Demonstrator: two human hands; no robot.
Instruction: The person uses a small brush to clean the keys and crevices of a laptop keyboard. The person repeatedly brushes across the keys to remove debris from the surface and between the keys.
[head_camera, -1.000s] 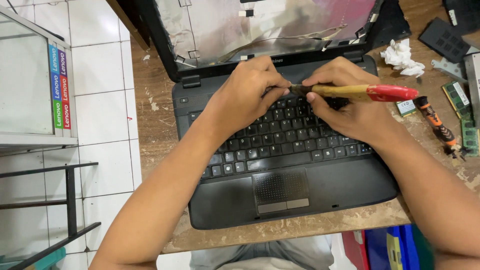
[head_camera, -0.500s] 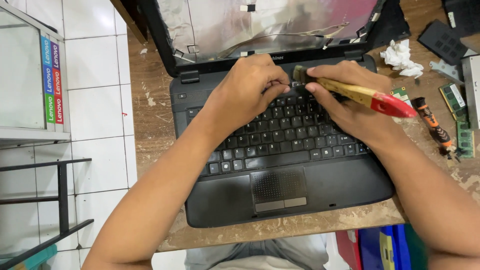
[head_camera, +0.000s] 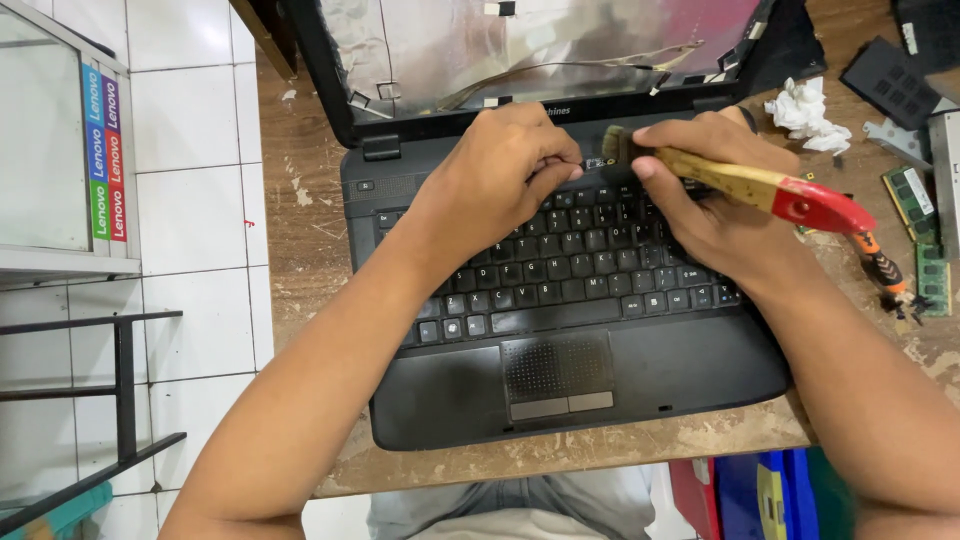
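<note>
One black laptop (head_camera: 560, 370) sits open on a worn wooden table (head_camera: 300, 230), and two hands work on top of it. The left hand (head_camera: 500, 180) is curled up into a loose fist and rests on the top rows of the laptop's keys. I cannot tell if it pinches something small. The right hand (head_camera: 715, 205) grips one paintbrush (head_camera: 745, 185) with a wooden handle and a red end. The dark bristles of the brush touch the laptop just above the keys, close to the left hand's fingertips. The laptop's screen part is bare, with shiny foil and thin wires showing. To the right of the laptop lies one crumpled white tissue (head_camera: 805, 110). Also to the right of the laptop are one orange and black screwdriver (head_camera: 880, 270) and two green memory sticks (head_camera: 920, 235). A flat black cover (head_camera: 885, 80) lies further back on that side. To the left of the laptop the floor has white tiles (head_camera: 190, 200), and one glass cabinet (head_camera: 50, 160) stands there with a dark metal frame (head_camera: 120, 390) near it.
</note>
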